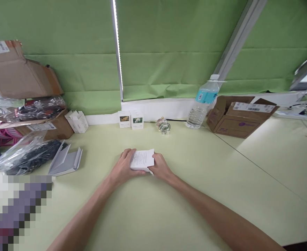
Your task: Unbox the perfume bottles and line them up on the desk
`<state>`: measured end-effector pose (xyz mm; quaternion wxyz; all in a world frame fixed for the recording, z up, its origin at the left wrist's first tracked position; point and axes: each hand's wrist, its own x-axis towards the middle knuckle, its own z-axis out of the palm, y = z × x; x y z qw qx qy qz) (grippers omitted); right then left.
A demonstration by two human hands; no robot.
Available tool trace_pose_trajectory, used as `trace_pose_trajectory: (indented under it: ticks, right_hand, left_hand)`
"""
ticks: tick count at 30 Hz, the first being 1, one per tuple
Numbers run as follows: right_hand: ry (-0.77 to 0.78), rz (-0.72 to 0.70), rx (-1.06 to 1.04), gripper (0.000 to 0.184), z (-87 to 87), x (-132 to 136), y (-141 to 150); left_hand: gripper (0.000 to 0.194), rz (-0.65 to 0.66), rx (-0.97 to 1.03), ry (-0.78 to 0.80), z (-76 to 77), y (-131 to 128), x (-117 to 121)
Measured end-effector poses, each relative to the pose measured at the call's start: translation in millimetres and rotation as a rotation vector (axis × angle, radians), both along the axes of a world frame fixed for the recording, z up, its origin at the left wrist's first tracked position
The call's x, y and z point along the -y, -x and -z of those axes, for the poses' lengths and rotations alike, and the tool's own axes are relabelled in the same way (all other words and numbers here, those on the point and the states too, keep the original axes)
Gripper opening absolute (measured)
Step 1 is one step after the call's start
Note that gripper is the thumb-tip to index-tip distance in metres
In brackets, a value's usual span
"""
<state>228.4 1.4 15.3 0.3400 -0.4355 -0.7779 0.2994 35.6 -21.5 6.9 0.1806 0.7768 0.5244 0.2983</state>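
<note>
A small white box (142, 159) with fine print on its upper face lies on the pale green table between my hands. My left hand (124, 164) grips its left side, thumb along the near edge and fingers over the far side. At the right end, the fingers of my right hand (161, 166) are closed on the box's end flap, which sticks out from the box. What lies inside the box is hidden. Beyond it stand two small white boxes with flower pictures (130, 120), next to some shiny metallic items (163, 126).
A large water bottle (202, 101) and an open cardboard box (244, 118) stand at the back right. To the left are an open grey box (66, 164), a plastic-wrapped dark bundle (34, 158), a white carton (77, 122) and stacked cardboard boxes (25, 75). Green blinds hang behind.
</note>
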Motion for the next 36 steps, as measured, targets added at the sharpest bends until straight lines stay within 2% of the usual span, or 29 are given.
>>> trace_pose_trajectory:
  ticks: [9,14,17,24,28,31,34,36]
  right_hand:
    - [0.014,-0.005,-0.105,0.015,-30.1,-3.0,-6.8]
    - [0.122,0.005,-0.142,0.018,-31.7,-6.2,-14.8]
    - [0.079,0.04,-0.151,0.018,-33.4,-7.6,-20.0]
    - [-0.024,0.111,-0.02,0.017,-47.7,-10.6,-41.1]
    - [-0.163,0.167,0.112,0.017,-50.9,-14.0,-52.2]
    - [-0.203,0.168,0.199,0.017,-51.4,-13.6,-55.7]
    - [-0.196,0.144,0.259,0.017,-54.9,-9.7,-55.6]
    - [-0.187,0.123,0.295,0.017,-59.1,-6.5,-53.3]
  left_hand:
    - [0.074,-0.073,0.032,-0.005,-3.7,12.1,-7.4]
    - [0.074,-0.093,0.023,-0.004,-3.3,14.2,-8.0]
    - [0.073,-0.112,-0.009,-0.018,-3.3,16.0,-8.2]
    - [0.073,-0.208,-0.074,-0.046,0.5,23.1,-11.1]
    - [0.074,-0.337,-0.13,-0.064,3.0,24.6,-12.2]
    - [0.079,-0.429,-0.116,-0.084,2.2,22.0,-11.2]
    - [0.083,-0.408,-0.094,-0.191,-3.1,13.3,-6.4]
    - [0.08,-0.331,-0.097,-0.301,-8.4,3.5,-0.4]
